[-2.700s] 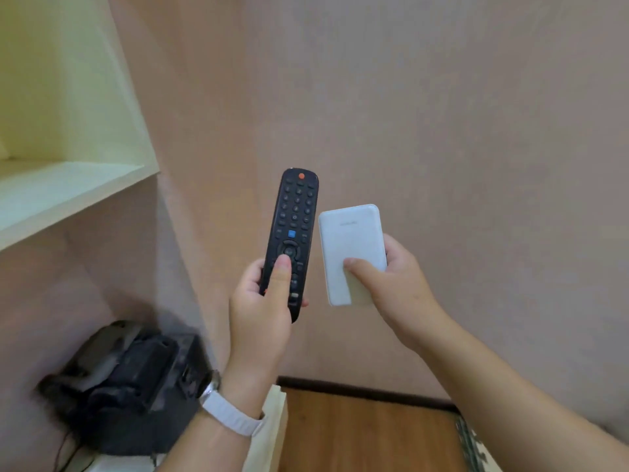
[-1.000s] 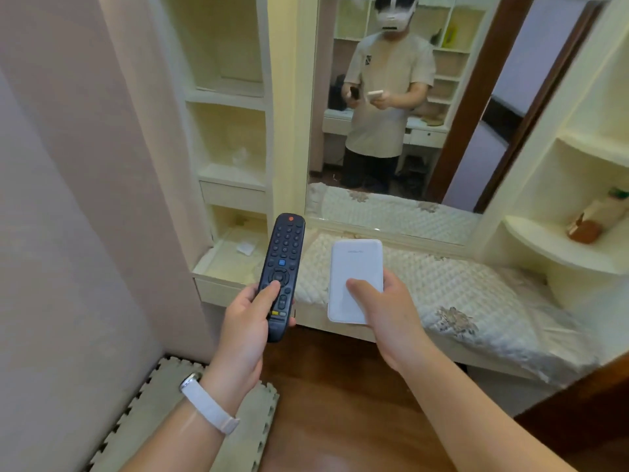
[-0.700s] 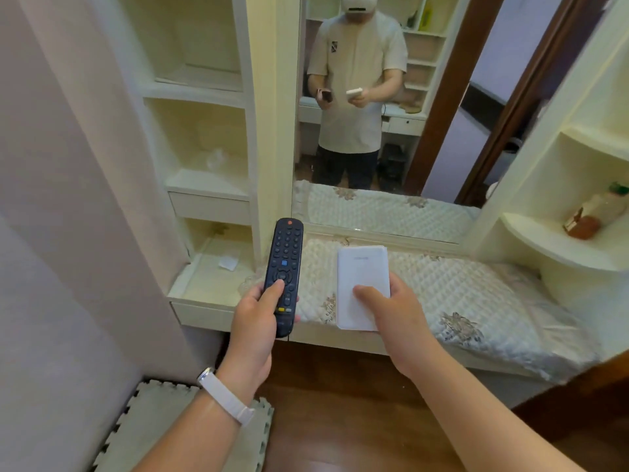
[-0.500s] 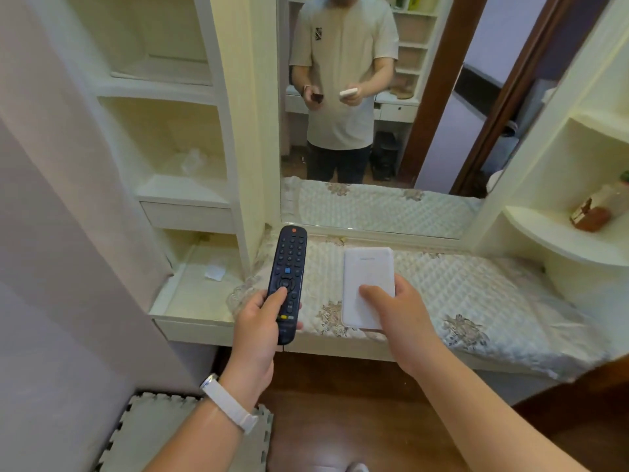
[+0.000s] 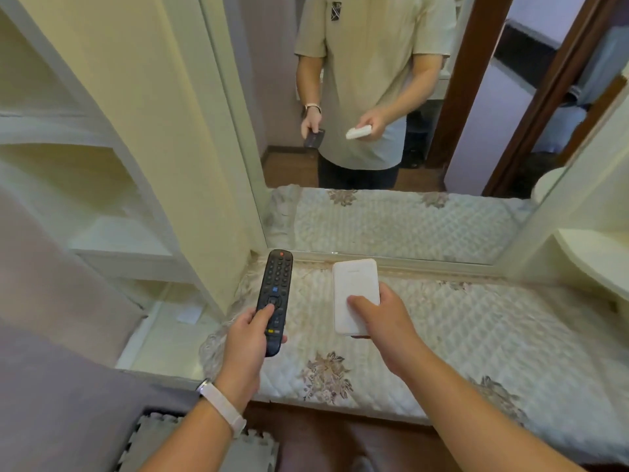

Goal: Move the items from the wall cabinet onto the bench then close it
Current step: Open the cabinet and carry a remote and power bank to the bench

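My left hand [image 5: 245,345] grips the lower end of a black remote control [image 5: 275,294], thumb on its buttons, buttons facing up. My right hand [image 5: 384,321] holds a white rectangular power bank [image 5: 354,287], thumb on its top face. Both items hover over the bench [image 5: 476,335], which is covered by a white quilted cloth with brown flower patches. I cannot tell whether either item touches the cloth. The wall cabinet is out of view.
A large mirror [image 5: 391,97] stands behind the bench and reflects a person holding both items. Cream shelves [image 5: 119,240] rise at the left, with a small paper [image 5: 189,315] on the lowest one. A rounded shelf [image 5: 595,257] juts out at the right. A foam mat [image 5: 204,444] lies on the floor.
I have turned from the pink wall to the bench and stepped closer. Both hands, still holding the remote and power bank, have lowered toward the quilted cloth.
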`<state>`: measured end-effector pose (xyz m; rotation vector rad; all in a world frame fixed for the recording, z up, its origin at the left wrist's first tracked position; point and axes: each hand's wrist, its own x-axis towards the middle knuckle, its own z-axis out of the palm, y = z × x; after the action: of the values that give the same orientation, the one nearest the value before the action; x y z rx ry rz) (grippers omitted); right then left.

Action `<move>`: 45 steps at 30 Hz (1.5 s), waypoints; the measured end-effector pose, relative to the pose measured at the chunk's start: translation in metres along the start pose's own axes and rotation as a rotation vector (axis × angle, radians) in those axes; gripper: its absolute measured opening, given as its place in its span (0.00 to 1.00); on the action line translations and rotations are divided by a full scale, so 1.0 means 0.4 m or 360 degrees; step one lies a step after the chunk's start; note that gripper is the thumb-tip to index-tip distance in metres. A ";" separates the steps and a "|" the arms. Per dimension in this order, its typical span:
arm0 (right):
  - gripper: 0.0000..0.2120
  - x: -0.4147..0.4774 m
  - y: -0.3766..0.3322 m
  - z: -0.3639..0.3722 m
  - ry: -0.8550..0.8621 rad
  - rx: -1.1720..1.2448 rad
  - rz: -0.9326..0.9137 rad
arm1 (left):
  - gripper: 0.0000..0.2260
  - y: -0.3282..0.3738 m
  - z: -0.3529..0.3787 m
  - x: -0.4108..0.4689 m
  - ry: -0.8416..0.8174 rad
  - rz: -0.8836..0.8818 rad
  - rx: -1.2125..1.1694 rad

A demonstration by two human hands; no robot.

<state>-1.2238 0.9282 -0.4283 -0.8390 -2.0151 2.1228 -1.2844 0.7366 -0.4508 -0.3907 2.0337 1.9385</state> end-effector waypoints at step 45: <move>0.19 0.689 0.312 0.260 -0.0082 -0.0858 0.0630 | 0.13 -0.240 0.061 0.676 -0.0175 0.0034 0.1319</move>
<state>-1.4660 0.9392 -0.6371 -1.3655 -2.6915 1.7758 -1.4932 0.7595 -0.6478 -0.0545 2.5181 0.9410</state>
